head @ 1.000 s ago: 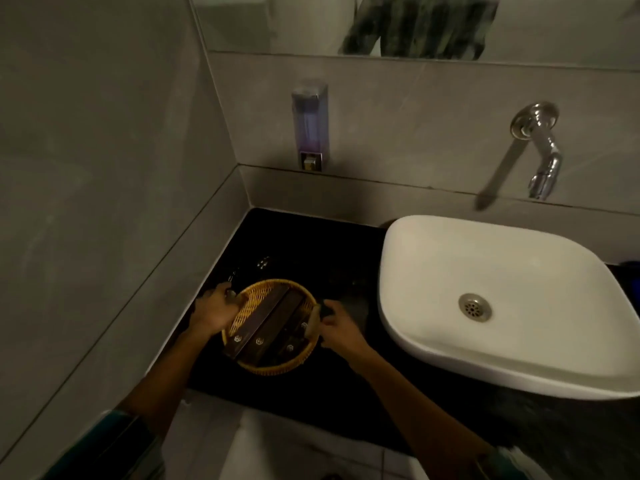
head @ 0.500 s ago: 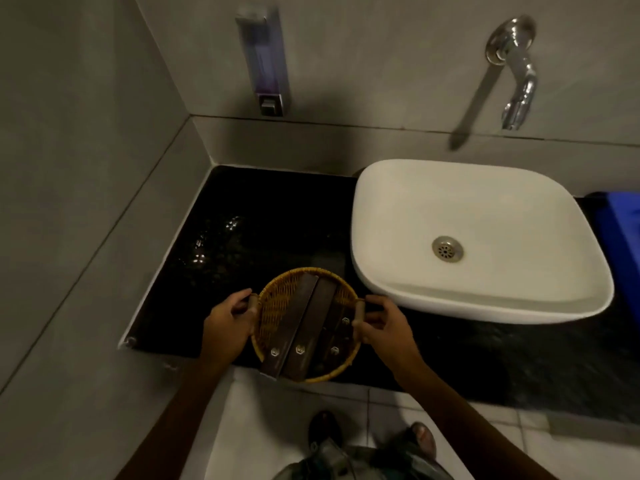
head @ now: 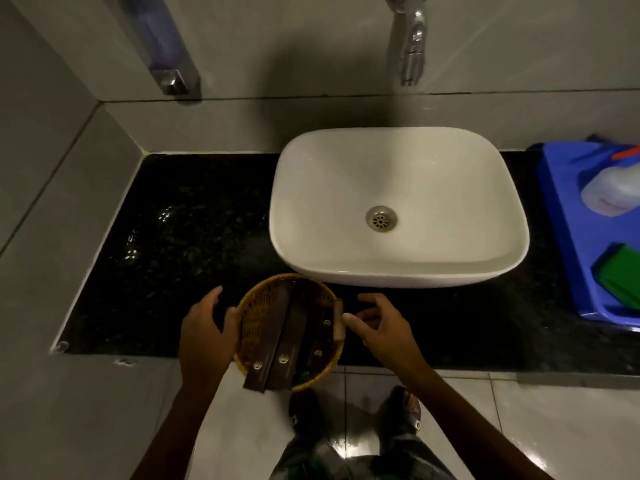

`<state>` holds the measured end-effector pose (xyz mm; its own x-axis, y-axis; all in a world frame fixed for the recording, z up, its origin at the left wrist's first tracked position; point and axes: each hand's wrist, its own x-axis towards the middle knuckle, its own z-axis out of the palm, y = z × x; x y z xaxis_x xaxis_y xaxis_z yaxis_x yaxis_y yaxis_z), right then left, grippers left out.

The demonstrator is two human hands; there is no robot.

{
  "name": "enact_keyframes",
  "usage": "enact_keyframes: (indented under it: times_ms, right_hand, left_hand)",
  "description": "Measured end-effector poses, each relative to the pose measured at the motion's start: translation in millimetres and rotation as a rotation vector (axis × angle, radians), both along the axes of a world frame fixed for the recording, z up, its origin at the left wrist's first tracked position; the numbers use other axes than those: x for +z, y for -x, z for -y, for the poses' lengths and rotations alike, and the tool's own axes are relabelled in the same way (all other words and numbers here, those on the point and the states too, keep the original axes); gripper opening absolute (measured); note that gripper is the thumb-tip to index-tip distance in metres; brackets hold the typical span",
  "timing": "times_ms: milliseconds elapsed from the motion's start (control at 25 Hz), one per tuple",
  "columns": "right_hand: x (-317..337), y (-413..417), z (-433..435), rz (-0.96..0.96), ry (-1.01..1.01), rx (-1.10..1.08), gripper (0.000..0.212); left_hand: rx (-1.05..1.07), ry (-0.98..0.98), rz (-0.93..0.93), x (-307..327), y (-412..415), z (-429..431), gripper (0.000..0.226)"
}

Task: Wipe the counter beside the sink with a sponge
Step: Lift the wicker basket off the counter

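The black stone counter (head: pixel 180 237) lies left of the white basin (head: pixel 398 168). A round wicker basket (head: pixel 263 306) holding dark wooden slats sits at the counter's front edge, partly overhanging it. My left hand (head: pixel 204 337) is at the basket's left rim with its thumb on the rim and its fingers spread. My right hand (head: pixel 381 327) is just right of the basket with its fingers apart, a fingertip touching the pale right handle. A green block that looks like a sponge (head: pixel 620 275) lies in a blue tray (head: pixel 568 237) at the far right.
A white bottle (head: pixel 613 192) with an orange cap lies in the tray. A chrome tap (head: pixel 410 46) and a soap dispenser (head: pixel 166 46) hang on the tiled wall. Tiled walls close the counter's left and back. My feet stand on the pale floor below.
The basket came from the middle of the left counter to the front edge. Both hands gripped its handles before; now their fingers have opened. The view tilted down and right, showing the blue tray.
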<state>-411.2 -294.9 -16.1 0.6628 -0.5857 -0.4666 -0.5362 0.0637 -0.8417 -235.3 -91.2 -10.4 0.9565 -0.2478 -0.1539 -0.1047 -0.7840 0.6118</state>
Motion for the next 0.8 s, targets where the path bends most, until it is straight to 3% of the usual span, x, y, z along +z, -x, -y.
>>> enact_keyframes:
  times_ms: [160,280,360,480,600,680,800]
  right_hand:
    - [16,61,80,0.044,0.060,-0.093,0.006]
    - [25,118,156,0.059,0.208,-0.239,0.010]
    - [25,158,209,0.016,0.364,-0.359,0.008]
    - [17,219,292,-0.232,0.630,-0.455,0.016]
    - [-1,264,357,-0.518,0.610,-0.371,0.041]
    - [-15,278,381,-0.667,0.545,-0.279,0.056]
    - [-30,281,408,-0.752,0.527,-0.062,0.074]
  left_hand:
    - [-0.213,0.109,0.269,34,55,90,0.032]
    - [-0.454,0.233,0.233,46,108,192,0.030]
    - [-0.644,0.334,0.313,50,144,258,0.027]
    - [-0.968,0.389,0.359,44,203,345,0.029]
    - [-1.331,0.255,0.350,22,265,407,0.044]
    - [-1.516,0.053,0.294,0,298,436,0.055]
    - [-1.588,-0.197,0.254,-26,315,476,0.064]
